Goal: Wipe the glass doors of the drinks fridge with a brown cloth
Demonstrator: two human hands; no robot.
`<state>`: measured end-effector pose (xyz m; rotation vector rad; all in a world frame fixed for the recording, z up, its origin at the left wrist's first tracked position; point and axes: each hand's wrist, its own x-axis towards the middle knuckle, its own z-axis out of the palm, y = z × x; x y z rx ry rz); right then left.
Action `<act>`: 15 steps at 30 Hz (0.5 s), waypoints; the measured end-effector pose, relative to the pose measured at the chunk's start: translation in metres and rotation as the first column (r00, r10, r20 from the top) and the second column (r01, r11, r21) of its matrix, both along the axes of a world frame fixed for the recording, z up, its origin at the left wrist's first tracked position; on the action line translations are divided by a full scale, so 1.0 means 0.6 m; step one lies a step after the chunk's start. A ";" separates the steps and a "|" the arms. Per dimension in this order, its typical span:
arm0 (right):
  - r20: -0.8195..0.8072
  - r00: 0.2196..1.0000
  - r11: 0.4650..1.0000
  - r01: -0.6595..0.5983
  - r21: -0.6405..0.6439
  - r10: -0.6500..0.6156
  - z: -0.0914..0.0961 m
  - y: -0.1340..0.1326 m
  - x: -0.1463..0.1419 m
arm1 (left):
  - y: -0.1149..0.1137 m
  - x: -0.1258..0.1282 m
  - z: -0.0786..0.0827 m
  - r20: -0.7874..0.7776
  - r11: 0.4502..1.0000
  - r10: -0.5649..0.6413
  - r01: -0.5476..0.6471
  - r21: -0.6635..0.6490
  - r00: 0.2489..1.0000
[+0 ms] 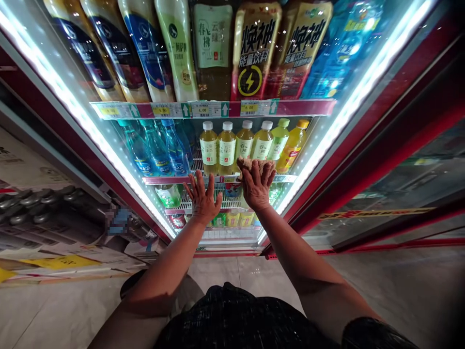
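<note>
My right hand (257, 186) lies over a bunched tan cloth (268, 167), whose edges show around the fingertips. It is in front of the middle shelf, level with the bottles of pale green tea (244, 140). Lower and to the left, my left hand (203, 198) has its fingers spread, palm forward, and holds nothing. Both hands appear flat against the glass door of a lit drinks fridge, though the glass itself is hard to make out.
Large bottles (214, 43) line the upper shelf above a price strip (214, 109). Blue bottles (160, 148) stand at the middle shelf's left. Bright light strips (348, 106) run down both sides. Dark bottles (51, 213) stand at left; another red-framed fridge (399, 165) is at right. Tiled floor (232, 271) lies below.
</note>
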<state>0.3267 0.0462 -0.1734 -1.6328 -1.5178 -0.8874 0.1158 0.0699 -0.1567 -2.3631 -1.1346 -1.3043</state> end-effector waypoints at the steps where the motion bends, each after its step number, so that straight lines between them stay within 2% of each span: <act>1: 0.005 1.000 1.000 -0.007 0.013 0.006 -0.009 -0.004 0.005 | 0.000 0.003 0.000 -0.021 1.000 -0.007 0.007 0.003 1.000; 4: 0.030 0.999 0.999 -0.019 0.036 0.018 -0.046 -0.022 0.019 | 0.007 0.004 -0.008 -0.052 1.000 -0.008 0.007 -0.024 0.999; 6: 0.024 0.999 1.000 -0.024 0.019 0.023 -0.053 -0.031 0.030 | 0.013 0.001 -0.016 -0.055 0.998 -0.008 0.005 -0.055 0.998; 12: -0.129 0.989 0.997 0.073 -0.012 -0.074 0.005 -0.026 0.062 | 0.015 0.000 -0.025 -0.043 0.984 -0.002 -0.005 -0.176 0.999; 15: -0.135 0.989 0.998 0.054 -0.020 -0.056 -0.010 -0.030 0.073 | 0.014 0.004 -0.027 -0.033 0.982 -0.002 -0.004 -0.189 0.999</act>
